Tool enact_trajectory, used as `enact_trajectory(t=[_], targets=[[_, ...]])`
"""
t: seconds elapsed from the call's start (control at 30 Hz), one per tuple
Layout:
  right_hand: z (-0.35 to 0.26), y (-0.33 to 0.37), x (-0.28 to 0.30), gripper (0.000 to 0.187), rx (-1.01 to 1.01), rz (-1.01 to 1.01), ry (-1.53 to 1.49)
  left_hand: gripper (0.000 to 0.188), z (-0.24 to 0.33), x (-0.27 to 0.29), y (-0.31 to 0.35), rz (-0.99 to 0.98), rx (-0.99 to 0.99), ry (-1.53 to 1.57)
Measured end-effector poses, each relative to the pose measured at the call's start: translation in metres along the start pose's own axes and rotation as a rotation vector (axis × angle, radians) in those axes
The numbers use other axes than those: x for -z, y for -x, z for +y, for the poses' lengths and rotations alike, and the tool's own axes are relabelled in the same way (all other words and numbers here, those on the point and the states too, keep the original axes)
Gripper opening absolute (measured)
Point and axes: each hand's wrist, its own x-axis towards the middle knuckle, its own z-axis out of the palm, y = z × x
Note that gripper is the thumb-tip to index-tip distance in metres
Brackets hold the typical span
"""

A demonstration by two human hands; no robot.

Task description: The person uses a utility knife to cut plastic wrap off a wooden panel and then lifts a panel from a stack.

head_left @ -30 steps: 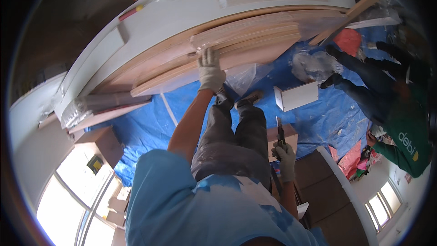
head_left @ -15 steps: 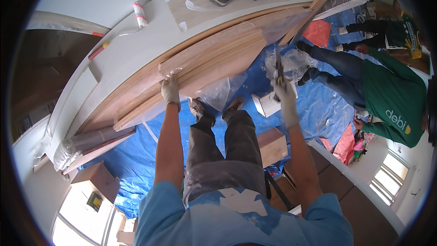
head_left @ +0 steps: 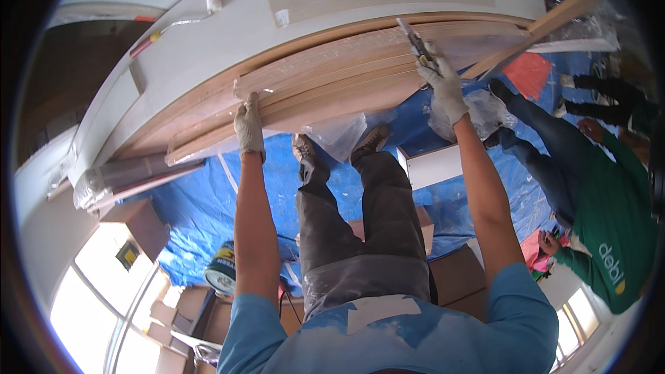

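In its pale glove, the left hand [head_left: 249, 127] rests against the near edge of the stacked wooden boards [head_left: 332, 88], beside loose clear plastic [head_left: 244, 88], though whether the fingers pinch that plastic cannot be told. The right hand [head_left: 445, 90], also gloved, is closed around a dark-handled cutter [head_left: 420, 48] above the stack's right part. The boards lie between the white counter [head_left: 242, 31] and the person's shoes [head_left: 303, 147] on the blue sheet [head_left: 332, 197].
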Motion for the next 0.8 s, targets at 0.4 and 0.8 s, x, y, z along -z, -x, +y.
enact_trajectory(t=[0.4,0.8], targets=[[-0.008,0.058,0.006,0.058,-0.105,-0.032,-0.098,0.053,-0.022,0.003,0.061,0.074,0.002,0.067],[-0.011,0.208,0.042,0.034,-0.466,0.362,-0.249,0.052,-0.110,0.027,0.183,0.032,0.263,0.038]])
